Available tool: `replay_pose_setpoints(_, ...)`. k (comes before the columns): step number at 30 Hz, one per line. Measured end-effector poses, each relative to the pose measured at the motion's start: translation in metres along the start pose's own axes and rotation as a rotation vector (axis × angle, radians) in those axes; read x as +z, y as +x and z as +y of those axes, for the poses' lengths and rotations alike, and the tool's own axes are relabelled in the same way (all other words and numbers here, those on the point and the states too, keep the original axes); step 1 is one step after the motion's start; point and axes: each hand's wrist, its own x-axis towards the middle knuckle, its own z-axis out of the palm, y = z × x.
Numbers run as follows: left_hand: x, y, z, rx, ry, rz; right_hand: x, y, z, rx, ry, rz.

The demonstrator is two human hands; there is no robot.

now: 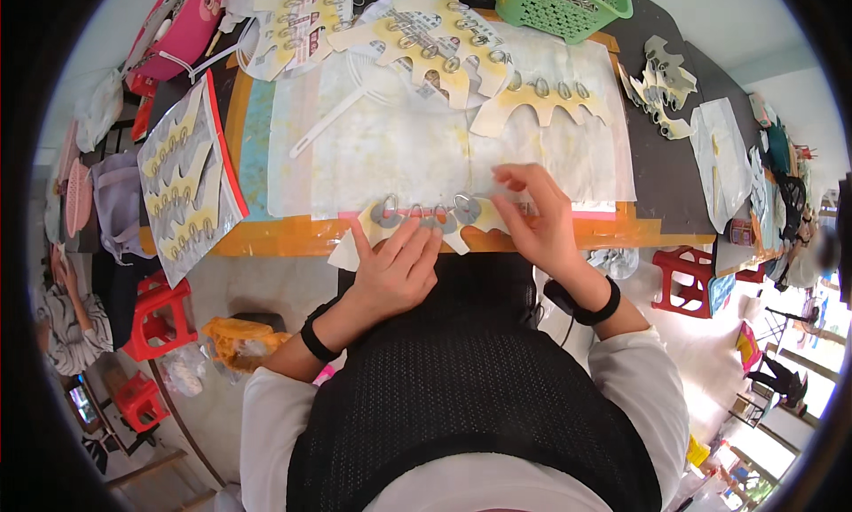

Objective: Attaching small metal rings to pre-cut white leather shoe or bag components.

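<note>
So the big worktable (266, 237) with the orange-taped near edge is covered by a pale sheet (399, 148), and at the far side there's a fan of finished yellow cards (444, 42) already loaded with metal rings, plus a green basket (559, 6) far right and another stack of cards (182, 188) on the left. The one being worked is the scalloped card (417, 224) lying right at the near edge, in the middle. Left hand (395, 268) is flat with fingers spread, pressing the card down; right hand (537, 215) is curled, fingertips pinched on the card's right end, though I can't tell if a ring is in that pinch. My take: keep the left palm firmly on so the card doesn't slide off the edge, and seat each metal ring (466, 208) squarely in its tab.
</note>
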Motion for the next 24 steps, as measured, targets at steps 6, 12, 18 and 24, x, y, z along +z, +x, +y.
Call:
replay_pose_setpoints(6,-0.014,0.005,0.001,-0.099,-0.153,0.030,0.005,-0.002,0.006,0.043,-0.170,-0.061)
replay_pose_setpoints(12,-0.048,0.047,-0.006,-0.416,-0.561,0.135,0.001,0.007,-0.012,0.435,0.395,-0.078)
replay_pose_setpoints(18,-0.050,0.069,-0.026,-0.288,-0.682,-0.151,-0.004,0.012,-0.030,0.277,0.505,-0.060)
replay_pose_setpoints(24,-0.062,0.079,-0.026,-0.316,-1.165,-0.165,-0.019,0.021,-0.039,0.332,0.657,-0.268)
